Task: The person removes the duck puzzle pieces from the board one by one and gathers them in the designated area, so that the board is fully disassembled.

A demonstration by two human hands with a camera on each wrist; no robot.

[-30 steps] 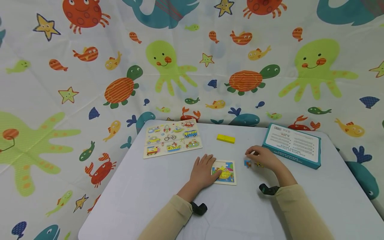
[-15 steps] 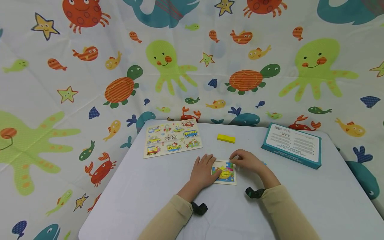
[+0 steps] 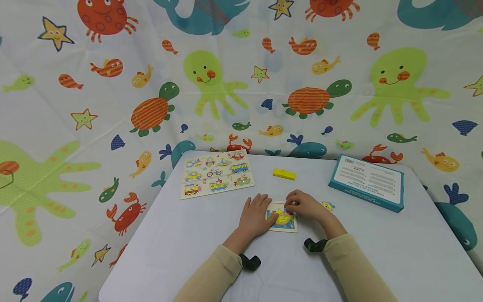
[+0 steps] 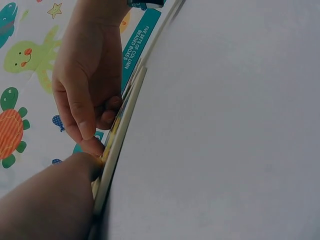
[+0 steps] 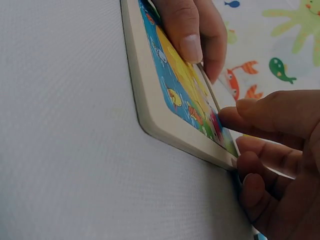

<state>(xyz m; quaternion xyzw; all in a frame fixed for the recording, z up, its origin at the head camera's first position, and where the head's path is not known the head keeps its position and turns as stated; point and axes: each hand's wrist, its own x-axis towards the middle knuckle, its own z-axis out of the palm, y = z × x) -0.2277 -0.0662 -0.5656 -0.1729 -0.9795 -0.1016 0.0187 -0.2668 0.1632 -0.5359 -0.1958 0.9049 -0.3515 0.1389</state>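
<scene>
In the head view a small framed jigsaw puzzle (image 3: 285, 225) lies flat on the white table, with a yellow and blue picture. My left hand (image 3: 257, 216) rests across its left side, fingers spread, and the thumb (image 5: 191, 49) presses on the picture. Over the upper right part, my right hand (image 3: 306, 205) has its thumb and index finger together at the picture's surface; the puzzle piece they pinch is mostly hidden by the fingertips. The right hand's other fingers are curled by the frame's edge. A loose yellow and blue puzzle piece (image 3: 328, 205) lies behind the right wrist.
A larger vehicle picture board (image 3: 216, 174) lies at the back left. A yellow block (image 3: 284, 174) sits at the back middle. The teal and white box (image 3: 367, 182) stands at the back right. Behind the table hangs a curtain (image 3: 241, 84) printed with sea animals.
My right hand has moved left from the loose pieces to the puzzle's upper right. One of the two loose pieces is gone from the table there. The left hand has stayed put.
</scene>
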